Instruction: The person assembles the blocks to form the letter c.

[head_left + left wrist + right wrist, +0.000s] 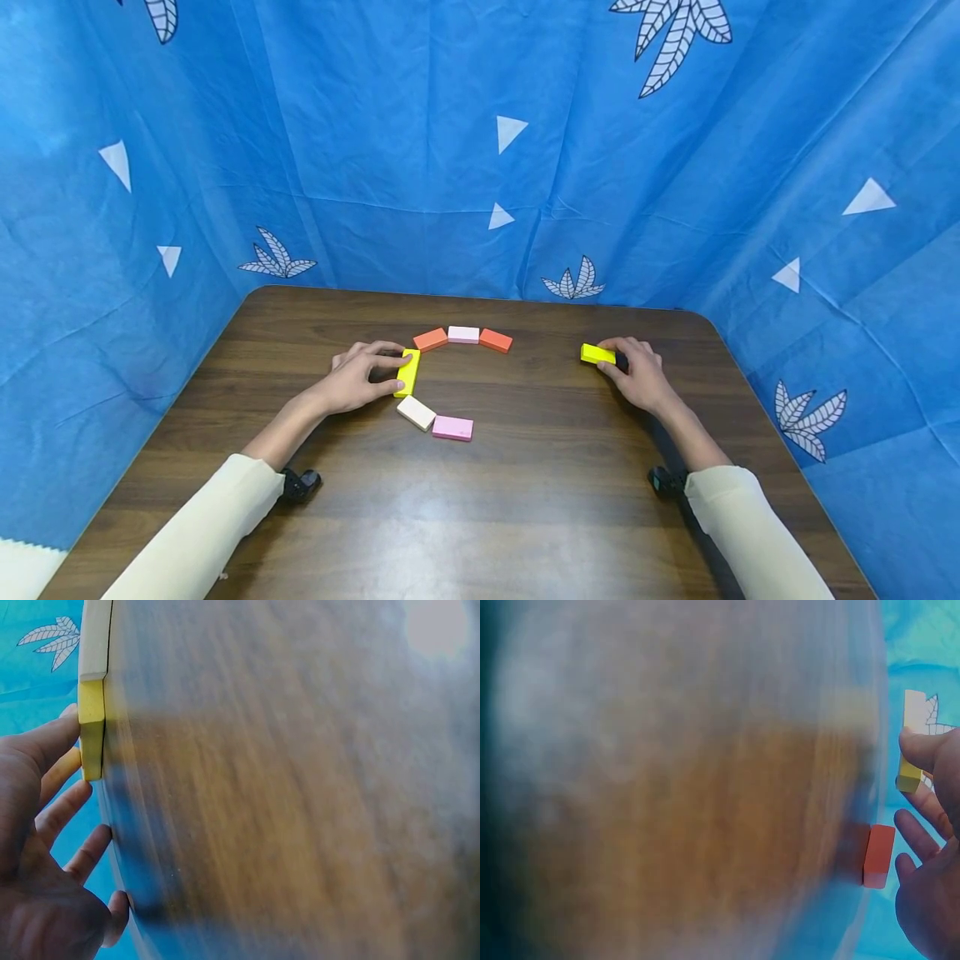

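In the head view, my left hand (pixel 352 379) holds a yellow block (pixel 408 372) at the left side of a curved row on the table, with thumb and fingers spread along it. The left wrist view shows the thumb and a finger against this yellow block (pixel 91 739). My right hand (pixel 637 375) pinches a second yellow block (pixel 597 354) by its right end, over the table's right part. In the right wrist view this yellow block (pixel 910 769) is between thumb and fingers, above the table surface.
The row also has an orange block (pixel 431 339), a pale pink block (pixel 463 335) and another orange block (pixel 496 340) at the far side. A cream block (pixel 416 412) and a pink block (pixel 453 427) lie nearer. Blue cloth (pixel 420 167) surrounds the wooden table (pixel 525 500).
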